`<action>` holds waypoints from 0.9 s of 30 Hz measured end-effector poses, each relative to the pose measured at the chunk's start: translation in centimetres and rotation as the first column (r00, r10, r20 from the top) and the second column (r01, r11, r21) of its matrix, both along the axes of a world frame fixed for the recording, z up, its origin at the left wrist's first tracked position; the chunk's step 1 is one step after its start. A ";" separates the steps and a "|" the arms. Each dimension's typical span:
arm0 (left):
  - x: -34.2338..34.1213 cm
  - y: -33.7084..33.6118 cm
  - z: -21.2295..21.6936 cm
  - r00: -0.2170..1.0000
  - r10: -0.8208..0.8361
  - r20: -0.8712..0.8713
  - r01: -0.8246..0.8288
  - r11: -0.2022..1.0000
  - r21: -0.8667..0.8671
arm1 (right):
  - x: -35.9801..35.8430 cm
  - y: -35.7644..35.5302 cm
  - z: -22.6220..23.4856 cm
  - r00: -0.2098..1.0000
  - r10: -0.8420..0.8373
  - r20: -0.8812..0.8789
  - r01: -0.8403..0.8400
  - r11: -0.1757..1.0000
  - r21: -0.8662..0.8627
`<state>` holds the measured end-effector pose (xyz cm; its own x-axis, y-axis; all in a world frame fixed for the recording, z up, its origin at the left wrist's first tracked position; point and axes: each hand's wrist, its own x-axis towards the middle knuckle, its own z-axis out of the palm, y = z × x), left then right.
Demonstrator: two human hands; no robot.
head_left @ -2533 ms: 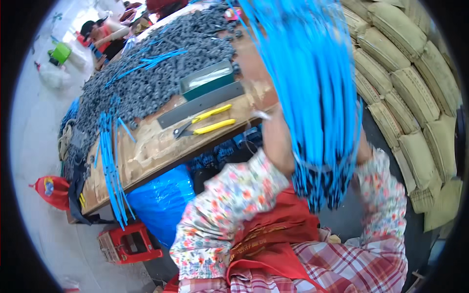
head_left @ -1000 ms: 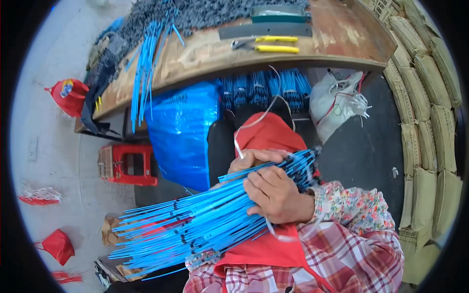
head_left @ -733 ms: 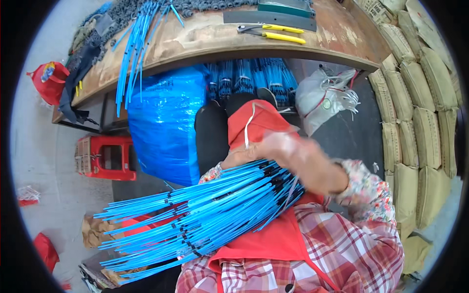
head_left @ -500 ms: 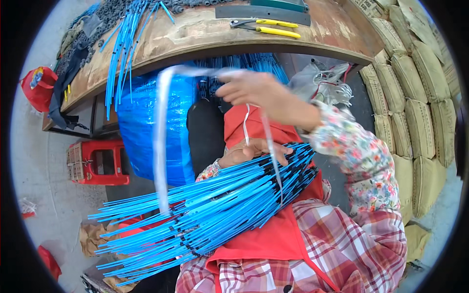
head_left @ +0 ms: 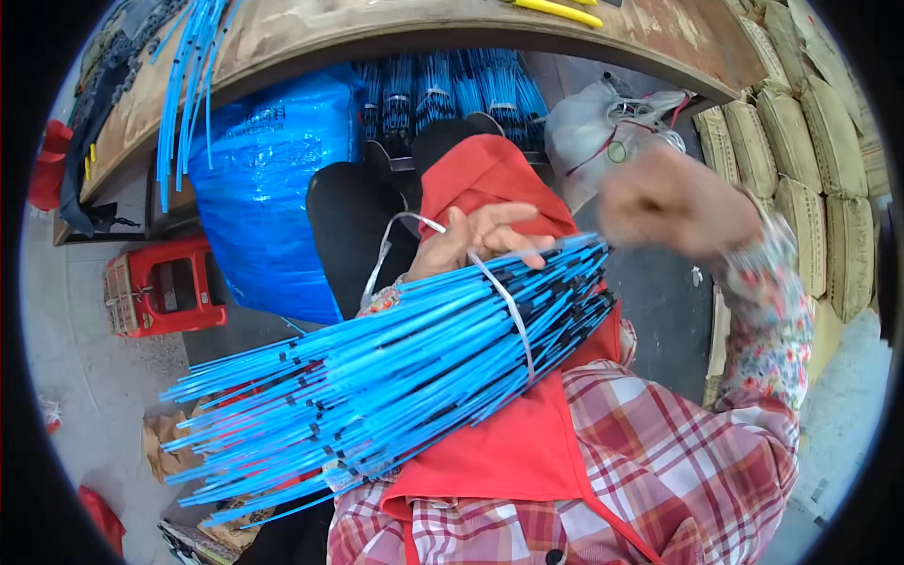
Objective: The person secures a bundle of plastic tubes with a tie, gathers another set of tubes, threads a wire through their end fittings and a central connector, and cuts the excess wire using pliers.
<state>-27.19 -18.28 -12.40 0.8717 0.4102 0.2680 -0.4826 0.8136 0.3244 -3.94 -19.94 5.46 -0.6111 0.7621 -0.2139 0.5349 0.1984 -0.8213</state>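
A thick bundle of blue plastic rods with black fittings (head_left: 377, 367) lies slantwise across my lap. Around its right part passes a white strap (head_left: 513, 311). My left hand (head_left: 480, 240) is at the bundle's far side, fingers stretched out and apart. The strap runs by its thumb and palm, and a slack loop of it arches to the left; I cannot tell how firmly the hand bears on it. Off the bundle's right end, my right hand (head_left: 664, 202) is smeared by motion. Its fingers look curled, but whether anything is in them is hidden.
A wooden workbench (head_left: 395, 28) spans the far side, blue rods (head_left: 193, 89) hanging over its edge. Beneath are a blue woven sack (head_left: 268, 217) and more rod bundles (head_left: 433, 89). A red stool (head_left: 168, 282) stands left; stacked tan paper packages (head_left: 800, 207) line the right.
My right hand has swept right and nearer, away from above my left hand. The large raised strap loop has dropped to a small one. The view has shifted, with less of the bench showing.
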 end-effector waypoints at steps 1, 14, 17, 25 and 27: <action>-0.2 0.9 -0.7 0.999 0.021 -0.034 -0.016 0.993 0.121 | -0.2 -1.8 0.8 0.996 0.053 -0.075 -0.052 0.998 0.022; -2.5 -0.7 -6.3 0.957 0.108 -0.271 -0.070 0.987 0.144 | -7.9 -12.4 -6.8 0.686 0.140 -0.714 -0.184 0.983 0.016; -2.6 -1.2 -5.9 0.947 0.126 -0.296 -0.097 0.989 0.111 | -7.5 -12.7 -7.7 0.656 0.069 -0.752 -0.243 0.962 -0.123; -1.8 -2.3 -4.8 0.929 0.154 -0.337 -0.171 0.985 -0.020 | -9.2 -12.1 -10.3 0.706 -0.051 -0.706 -0.144 0.966 -0.214; -1.5 -2.5 -4.5 0.923 0.163 -0.349 -0.188 0.981 -0.038 | -10.2 -11.6 -10.6 0.677 -0.092 -0.730 -0.009 0.991 -0.133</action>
<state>-28.73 -20.77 -16.88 0.8173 0.5721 -0.0690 -0.4893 0.7523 0.4411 -14.11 -31.53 -5.16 -0.5779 0.7908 0.2016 -0.2436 0.0686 -0.9674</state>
